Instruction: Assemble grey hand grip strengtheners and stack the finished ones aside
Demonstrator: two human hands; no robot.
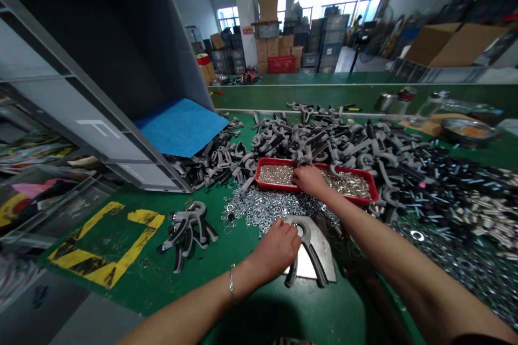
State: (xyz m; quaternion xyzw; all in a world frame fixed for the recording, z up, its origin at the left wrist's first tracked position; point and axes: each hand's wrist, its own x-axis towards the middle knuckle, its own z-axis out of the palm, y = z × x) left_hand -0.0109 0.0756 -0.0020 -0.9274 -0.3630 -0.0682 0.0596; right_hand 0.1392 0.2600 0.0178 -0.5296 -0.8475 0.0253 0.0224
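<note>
My left hand (pixel 276 249) grips a grey cast-metal clamp (pixel 318 242) at the table's near edge, its fingers at a round hole in the casting. My right hand (pixel 309 181) reaches into a red plastic tray (pixel 279 161), fingertips down among small shiny metal fittings (pixel 273 175). Whether those fingers hold any fittings is hidden. A heap of zinc-plated washers (pixel 259 209) lies just below the tray, between my hands.
Grey clamp castings (pixel 327 143) and dark bolts (pixel 449 183) are heaped across the green table (pixel 141 285). A tilted grey crate (pixel 101 64) with a blue sheet (pixel 180 126) stands at left. A small clamp stack (pixel 186 234) lies on the table near yellow-black tape.
</note>
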